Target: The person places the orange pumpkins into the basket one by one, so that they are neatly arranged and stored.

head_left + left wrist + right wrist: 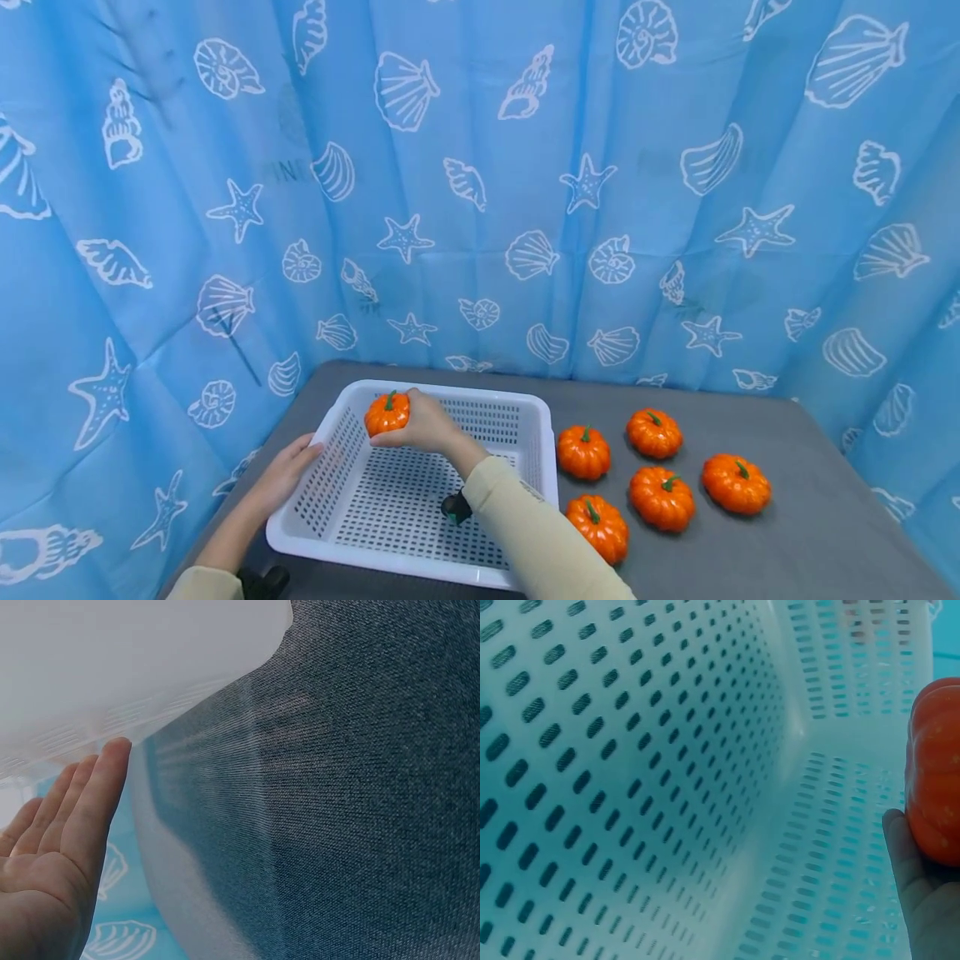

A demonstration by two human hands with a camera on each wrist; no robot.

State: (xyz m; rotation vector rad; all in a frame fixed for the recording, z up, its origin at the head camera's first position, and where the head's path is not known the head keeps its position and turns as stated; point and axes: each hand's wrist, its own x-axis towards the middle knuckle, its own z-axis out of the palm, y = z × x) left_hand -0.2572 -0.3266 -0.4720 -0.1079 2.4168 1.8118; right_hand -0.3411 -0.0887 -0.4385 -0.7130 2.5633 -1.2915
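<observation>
Blue curtain (465, 212) hangs behind a grey table (810, 550). On the left, the left hand (281, 477) rests straight fingers against the left side of the basket (375, 562). Right of that hand, over the left end of the basket, whose long axis runs left to right, a pumpkin (385, 417) is held stem up; the right hand (426, 423), the nearer one, pinches it between thumb and fingers. Farther right, five more pumpkins (660, 502) sit on the table.
</observation>
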